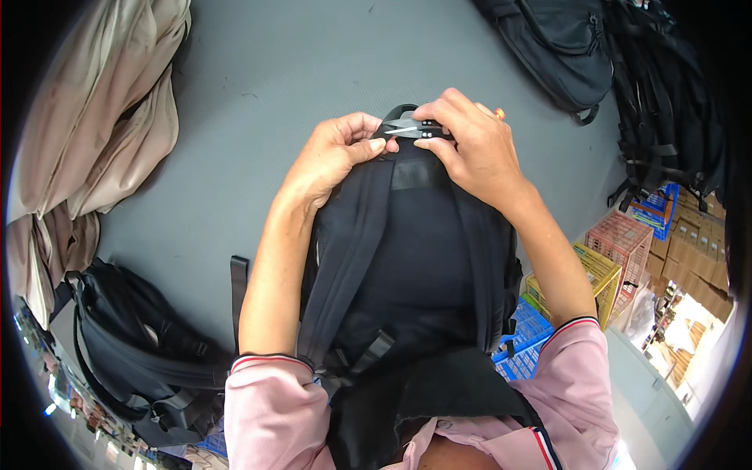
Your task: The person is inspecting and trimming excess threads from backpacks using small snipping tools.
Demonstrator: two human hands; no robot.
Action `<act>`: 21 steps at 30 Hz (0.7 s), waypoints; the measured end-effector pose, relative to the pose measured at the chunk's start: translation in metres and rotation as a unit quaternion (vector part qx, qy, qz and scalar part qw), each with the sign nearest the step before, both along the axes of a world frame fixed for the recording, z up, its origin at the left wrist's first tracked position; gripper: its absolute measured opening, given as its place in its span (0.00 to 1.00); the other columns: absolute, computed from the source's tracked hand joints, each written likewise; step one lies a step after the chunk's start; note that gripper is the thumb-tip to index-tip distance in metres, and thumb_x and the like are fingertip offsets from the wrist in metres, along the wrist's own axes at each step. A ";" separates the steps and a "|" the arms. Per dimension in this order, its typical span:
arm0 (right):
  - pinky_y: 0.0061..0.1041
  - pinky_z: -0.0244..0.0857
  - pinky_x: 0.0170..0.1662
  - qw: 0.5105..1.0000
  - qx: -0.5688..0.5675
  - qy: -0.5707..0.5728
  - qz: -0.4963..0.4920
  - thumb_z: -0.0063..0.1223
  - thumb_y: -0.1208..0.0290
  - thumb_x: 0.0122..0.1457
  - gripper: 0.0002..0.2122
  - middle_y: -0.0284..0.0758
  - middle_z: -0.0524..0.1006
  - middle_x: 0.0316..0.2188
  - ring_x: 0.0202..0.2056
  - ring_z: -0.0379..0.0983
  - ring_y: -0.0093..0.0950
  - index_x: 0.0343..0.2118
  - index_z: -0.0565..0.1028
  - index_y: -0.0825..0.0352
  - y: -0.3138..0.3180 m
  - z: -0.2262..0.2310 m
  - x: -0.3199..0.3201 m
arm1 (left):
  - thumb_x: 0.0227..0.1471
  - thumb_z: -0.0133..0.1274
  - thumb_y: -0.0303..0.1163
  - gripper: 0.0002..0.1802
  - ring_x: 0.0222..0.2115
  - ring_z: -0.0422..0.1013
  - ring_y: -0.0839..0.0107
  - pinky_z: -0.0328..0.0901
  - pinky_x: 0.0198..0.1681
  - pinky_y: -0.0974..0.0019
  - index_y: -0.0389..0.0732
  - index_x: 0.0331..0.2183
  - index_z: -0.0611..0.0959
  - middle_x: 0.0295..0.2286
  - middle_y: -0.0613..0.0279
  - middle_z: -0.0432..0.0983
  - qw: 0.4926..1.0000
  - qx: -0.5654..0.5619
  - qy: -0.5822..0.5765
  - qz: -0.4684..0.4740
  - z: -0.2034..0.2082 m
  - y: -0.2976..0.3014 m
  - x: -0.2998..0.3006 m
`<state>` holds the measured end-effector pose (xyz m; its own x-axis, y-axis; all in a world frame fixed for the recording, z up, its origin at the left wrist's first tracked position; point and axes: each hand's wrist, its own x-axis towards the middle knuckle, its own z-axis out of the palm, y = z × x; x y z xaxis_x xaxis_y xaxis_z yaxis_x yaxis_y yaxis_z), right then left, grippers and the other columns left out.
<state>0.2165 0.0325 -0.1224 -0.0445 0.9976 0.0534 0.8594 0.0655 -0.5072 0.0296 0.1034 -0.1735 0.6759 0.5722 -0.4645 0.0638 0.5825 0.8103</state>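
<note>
Black and padded, a backpack (423,266) lies just below the fingers on a grey tabletop (254,86), shoulder straps facing up. From where I stand, the left hand (330,157) pinches its top edge, thumb and forefinger nearly together. Opposite, the right hand (479,145) has its fingers curled round small snips (407,128), blades pointing at the left fingertips. Well left of the fingers bunches tan cloth (117,110); up to their right lies another dark bag (560,55).
</note>
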 end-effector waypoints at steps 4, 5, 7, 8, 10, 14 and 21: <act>0.26 0.58 0.28 0.991 0.087 -0.066 0.073 0.58 0.78 0.45 0.08 0.29 0.71 0.27 0.26 0.70 0.29 0.29 0.73 0.62 0.006 -0.001 -0.003 | 0.51 0.50 0.21 0.06 0.33 0.69 0.78 0.63 0.41 0.74 0.34 0.34 0.79 0.30 0.63 0.77 1.000 -0.012 0.004 0.009 0.000 -0.001 0.003; 0.26 0.58 0.28 0.991 0.086 -0.067 0.073 0.58 0.78 0.45 0.08 0.29 0.71 0.27 0.26 0.70 0.29 0.29 0.73 0.62 0.006 -0.002 -0.002 | 0.50 0.51 0.21 0.06 0.33 0.71 0.78 0.65 0.41 0.75 0.34 0.34 0.79 0.30 0.63 0.77 1.000 -0.010 0.005 0.007 -0.001 0.000 0.005; 0.27 0.57 0.27 0.985 0.124 -0.098 0.075 0.58 0.78 0.43 0.08 0.28 0.70 0.25 0.25 0.70 0.28 0.28 0.73 0.62 0.004 -0.003 -0.003 | 0.49 0.52 0.21 0.06 0.33 0.72 0.78 0.66 0.41 0.76 0.34 0.34 0.79 0.30 0.63 0.77 1.000 -0.007 0.010 0.009 0.000 0.000 0.003; 0.27 0.57 0.27 0.985 0.124 -0.097 0.076 0.58 0.78 0.43 0.08 0.28 0.70 0.25 0.25 0.70 0.28 0.28 0.73 0.62 0.003 -0.001 -0.005 | 0.49 0.52 0.21 0.07 0.33 0.72 0.78 0.66 0.41 0.76 0.34 0.34 0.79 0.30 0.63 0.77 1.000 -0.007 0.005 0.008 0.000 0.000 0.001; 0.27 0.55 0.26 0.985 0.141 -0.091 0.033 0.58 0.78 0.44 0.07 0.28 0.70 0.24 0.25 0.70 0.26 0.27 0.73 0.62 0.000 0.006 -0.009 | 0.49 0.52 0.21 0.07 0.32 0.72 0.78 0.66 0.41 0.76 0.34 0.34 0.78 0.30 0.63 0.77 1.000 -0.009 -0.001 0.008 -0.001 0.000 0.000; 0.26 0.54 0.26 0.986 0.125 -0.092 0.052 0.58 0.78 0.43 0.06 0.28 0.70 0.23 0.25 0.70 0.25 0.26 0.73 0.62 0.006 0.003 -0.009 | 0.49 0.53 0.22 0.07 0.33 0.72 0.78 0.66 0.42 0.76 0.34 0.34 0.79 0.30 0.63 0.77 1.000 -0.014 0.001 0.009 -0.001 -0.001 0.002; 0.27 0.56 0.27 0.985 0.138 -0.097 0.046 0.57 0.78 0.45 0.06 0.28 0.70 0.23 0.24 0.70 0.26 0.26 0.73 0.62 0.003 0.002 -0.009 | 0.49 0.53 0.22 0.08 0.33 0.72 0.77 0.66 0.42 0.76 0.34 0.35 0.79 0.30 0.63 0.77 1.000 0.000 0.012 0.003 -0.001 0.000 0.001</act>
<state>0.2078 0.0353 -0.1203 -0.1695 0.9376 0.3037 0.9225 0.2594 -0.2858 0.0301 0.1032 -0.1748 0.6610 0.5760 -0.4809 0.0796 0.5833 0.8083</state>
